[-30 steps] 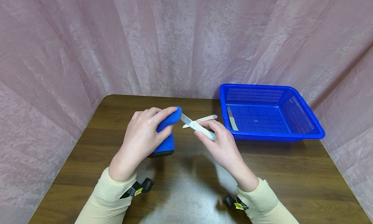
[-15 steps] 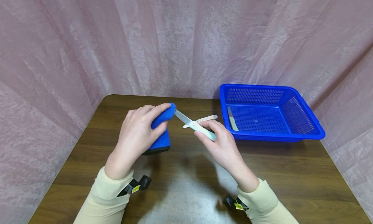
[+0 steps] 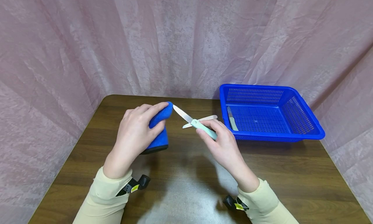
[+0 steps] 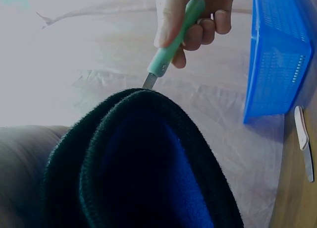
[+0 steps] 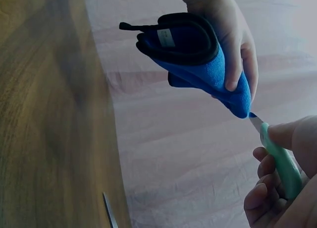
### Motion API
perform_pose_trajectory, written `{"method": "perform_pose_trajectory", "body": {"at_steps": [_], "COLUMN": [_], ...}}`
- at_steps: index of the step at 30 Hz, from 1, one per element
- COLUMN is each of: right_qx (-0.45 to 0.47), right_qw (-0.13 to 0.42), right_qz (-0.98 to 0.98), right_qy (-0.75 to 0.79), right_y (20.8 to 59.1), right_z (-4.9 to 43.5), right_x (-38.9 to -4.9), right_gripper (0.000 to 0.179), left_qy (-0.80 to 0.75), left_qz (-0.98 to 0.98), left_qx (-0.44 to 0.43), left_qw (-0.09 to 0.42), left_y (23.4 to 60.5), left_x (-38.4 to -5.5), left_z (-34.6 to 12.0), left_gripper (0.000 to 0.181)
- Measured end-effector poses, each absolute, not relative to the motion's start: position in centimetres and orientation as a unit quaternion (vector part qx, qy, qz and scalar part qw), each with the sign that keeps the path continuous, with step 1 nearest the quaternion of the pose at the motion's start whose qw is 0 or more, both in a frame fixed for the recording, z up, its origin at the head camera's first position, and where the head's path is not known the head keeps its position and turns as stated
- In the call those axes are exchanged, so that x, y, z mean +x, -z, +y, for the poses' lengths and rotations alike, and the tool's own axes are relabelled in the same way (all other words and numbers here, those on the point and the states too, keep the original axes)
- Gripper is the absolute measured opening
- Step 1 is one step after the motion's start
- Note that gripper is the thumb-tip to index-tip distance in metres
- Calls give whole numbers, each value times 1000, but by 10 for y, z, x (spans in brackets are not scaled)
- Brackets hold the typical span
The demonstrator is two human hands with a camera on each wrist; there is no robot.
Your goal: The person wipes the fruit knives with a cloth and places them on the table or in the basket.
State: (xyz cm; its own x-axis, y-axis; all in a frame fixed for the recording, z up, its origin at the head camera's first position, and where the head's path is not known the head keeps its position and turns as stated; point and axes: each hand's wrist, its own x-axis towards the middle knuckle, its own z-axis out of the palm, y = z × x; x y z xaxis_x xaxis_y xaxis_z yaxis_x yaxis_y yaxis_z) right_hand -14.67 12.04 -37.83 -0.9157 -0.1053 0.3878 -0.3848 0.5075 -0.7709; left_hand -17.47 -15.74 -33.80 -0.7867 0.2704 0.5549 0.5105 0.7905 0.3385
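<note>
My left hand (image 3: 132, 131) grips a folded blue cloth (image 3: 161, 139) with black edging, its pinched end right at the tip of a knife's blade. That knife (image 3: 200, 125), with a mint-green handle, is held by my right hand (image 3: 220, 144), thumb and fingers round the handle. Its blade points up and left, bare along most of its length in the head view. In the left wrist view the cloth (image 4: 158, 153) covers most of the blade. A second knife (image 3: 210, 117), with a pale handle, lies on the table behind the held one, partly covered by it.
To the right stands a blue plastic basket (image 3: 276, 137) with perforated walls. One knife (image 3: 232, 120) lies inside it along the left side. A wooden table (image 3: 291, 172) carries everything, and a pink curtain (image 3: 175, 45) hangs behind.
My left hand has drawn the cloth left and slightly away along the blade, so more of the blade shows. The right hand stays nearly in place, the knife turned a little in it.
</note>
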Motion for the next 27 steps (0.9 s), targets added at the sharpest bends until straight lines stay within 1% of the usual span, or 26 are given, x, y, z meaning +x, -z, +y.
{"method": "perform_pose_trajectory", "body": {"at_steps": [8,17,27], "right_qx": [136,127,112], "right_qw": [149,164,166], "right_qz": [-859,-868,-892], "right_qy": [-471,-450,-405], "right_y": [377,371,368], "right_z": [124,134,153], "right_x": [-145,-144,-144], "right_gripper": [19,20,24], "left_qy": [248,247,236], "left_qz": [-908,-909,-914], "left_qx": [-223,-233,-247], "left_qw": [254,242,221], "left_y": [338,339,348], "left_x": [-173,-172,-173], "left_z": [-153,-148,-141], "left_gripper": [49,50,50]}}
